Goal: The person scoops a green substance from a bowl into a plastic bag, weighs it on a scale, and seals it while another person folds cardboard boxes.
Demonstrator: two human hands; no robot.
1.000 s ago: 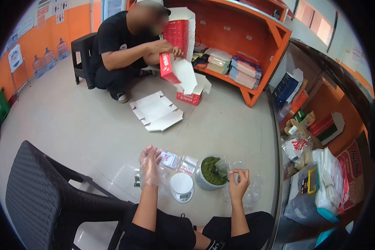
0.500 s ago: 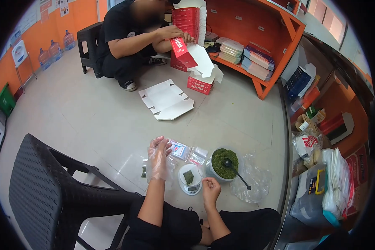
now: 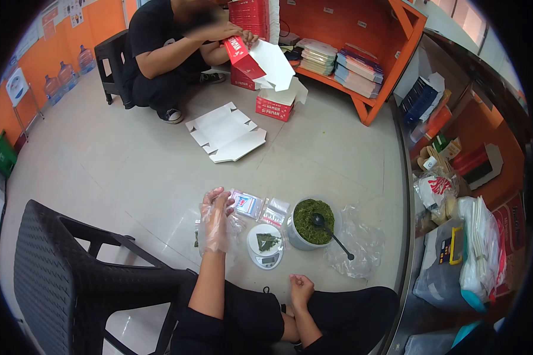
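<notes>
Head view: left hand [image 3: 215, 222], in a clear plastic glove, fingers spread, hovers at 9 o'clock of the small scale [image 3: 265, 246], holding nothing. Right hand [image 3: 301, 288] rests loosely curled by the knee, empty. A pinch of green dried herb [image 3: 267, 241] sits on the scale pan; bowl of herb [image 3: 312, 223] w/ black spoon [image 3: 331, 234] at 3 o'clock. Risk imo: a loose glove brushing the pan could scatter flakes or throw off the reading. Small zip bags [image 3: 259, 207] lie at 12.
</notes>
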